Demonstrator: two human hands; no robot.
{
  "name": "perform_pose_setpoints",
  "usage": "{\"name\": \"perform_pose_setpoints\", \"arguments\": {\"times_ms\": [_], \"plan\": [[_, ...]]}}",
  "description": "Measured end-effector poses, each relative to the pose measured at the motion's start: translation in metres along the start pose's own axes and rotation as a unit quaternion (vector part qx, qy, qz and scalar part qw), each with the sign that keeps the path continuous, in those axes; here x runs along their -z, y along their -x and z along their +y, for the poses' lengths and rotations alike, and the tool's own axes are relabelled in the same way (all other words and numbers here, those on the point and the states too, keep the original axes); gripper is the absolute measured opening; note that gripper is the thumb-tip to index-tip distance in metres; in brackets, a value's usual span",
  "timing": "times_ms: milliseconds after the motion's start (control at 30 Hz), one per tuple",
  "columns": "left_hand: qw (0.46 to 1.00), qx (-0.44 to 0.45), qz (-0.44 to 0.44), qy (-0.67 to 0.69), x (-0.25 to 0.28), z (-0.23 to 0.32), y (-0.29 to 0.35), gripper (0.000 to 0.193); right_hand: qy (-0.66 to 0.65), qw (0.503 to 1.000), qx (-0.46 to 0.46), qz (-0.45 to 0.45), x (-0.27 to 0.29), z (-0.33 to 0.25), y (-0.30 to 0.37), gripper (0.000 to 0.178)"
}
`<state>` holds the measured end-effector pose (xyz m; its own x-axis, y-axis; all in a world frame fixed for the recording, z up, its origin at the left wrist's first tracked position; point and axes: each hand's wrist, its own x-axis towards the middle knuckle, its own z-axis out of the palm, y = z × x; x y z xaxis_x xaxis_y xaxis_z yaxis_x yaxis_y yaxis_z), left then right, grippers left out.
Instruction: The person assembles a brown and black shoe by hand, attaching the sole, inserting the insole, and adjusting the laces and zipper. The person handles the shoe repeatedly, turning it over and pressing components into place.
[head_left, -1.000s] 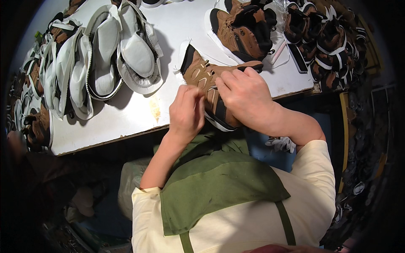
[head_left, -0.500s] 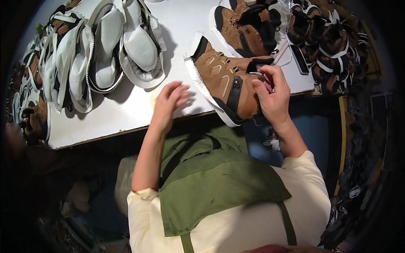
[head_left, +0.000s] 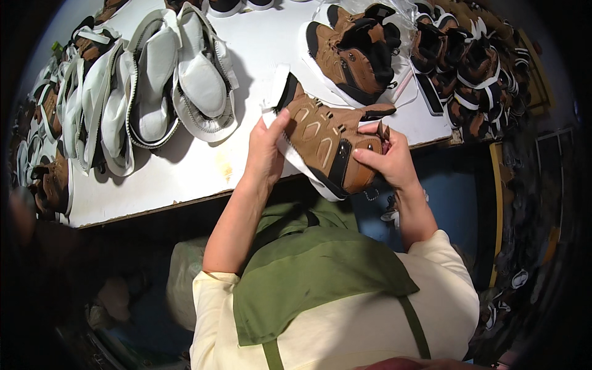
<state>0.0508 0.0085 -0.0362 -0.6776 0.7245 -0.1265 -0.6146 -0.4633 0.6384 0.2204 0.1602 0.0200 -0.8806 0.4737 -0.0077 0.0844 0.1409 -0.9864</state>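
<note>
The fingers of the left hand [head_left: 266, 153] are curled around the white sole edge of a brown boot [head_left: 327, 143], grasping it near the toe end. The fingers of the right hand [head_left: 383, 161] are pinched on the boot's dark collar at the ankle end, thumb on the side panel. Between the two hands this one boot lies on its side at the near edge of the white desk [head_left: 203, 166], its sole partly overhanging that edge toward the person.

Just beyond the held boot, farther from the person, a second brown boot [head_left: 351, 58] with a black tongue lies on the desk on a clear plastic bag [head_left: 394, 18]. A flat dark strip [head_left: 428, 94] lies right of that second boot. To the right of the held boot, along the desk's right end, a heap of darker brown shoe uppers with white straps [head_left: 475, 68] is piled; the pieces overlap too much to count. To the left of the held boot, well apart from it, lie about five white uppers [head_left: 197, 80] with black trim, overlapping in a row. At the desk's far left edge are more brown pieces [head_left: 52, 182], too blurred to number. The person wears a green apron [head_left: 314, 277] over a cream shirt.
</note>
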Motion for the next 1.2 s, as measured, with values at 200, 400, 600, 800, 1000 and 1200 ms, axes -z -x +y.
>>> {"name": "perform_pose_setpoints", "arguments": {"times_ms": [200, 400, 600, 800, 1000, 1200], "plan": [[0.997, -0.039, 0.066, -0.002, 0.01, 0.005, -0.01, 0.02, 0.078, 0.997, 0.012, -0.009, -0.01, -0.009, 0.013, 0.032], [0.997, -0.047, 0.012, -0.068, 0.012, 0.011, -0.001, 0.024, 0.155, 0.984, 0.089, 0.007, -0.007, -0.007, 0.018, 0.032], [0.994, -0.085, -0.015, -0.068, 0.008, 0.011, 0.004, 0.032, 0.241, 0.952, 0.189, 0.012, -0.01, -0.011, 0.016, 0.031], [0.98, -0.156, -0.001, -0.125, 0.015, 0.005, -0.001, 0.023, 0.29, 0.921, 0.259, 0.004, -0.012, -0.005, 0.014, 0.03], [0.982, -0.166, 0.063, -0.063, 0.028, -0.008, -0.014, 0.033, 0.338, 0.891, 0.304, -0.015, -0.019, -0.006, 0.014, 0.029], [0.993, -0.034, 0.062, 0.095, 0.022, -0.001, -0.015, 0.039, 0.36, 0.877, 0.318, -0.008, -0.021, 0.001, 0.016, 0.029]]}}
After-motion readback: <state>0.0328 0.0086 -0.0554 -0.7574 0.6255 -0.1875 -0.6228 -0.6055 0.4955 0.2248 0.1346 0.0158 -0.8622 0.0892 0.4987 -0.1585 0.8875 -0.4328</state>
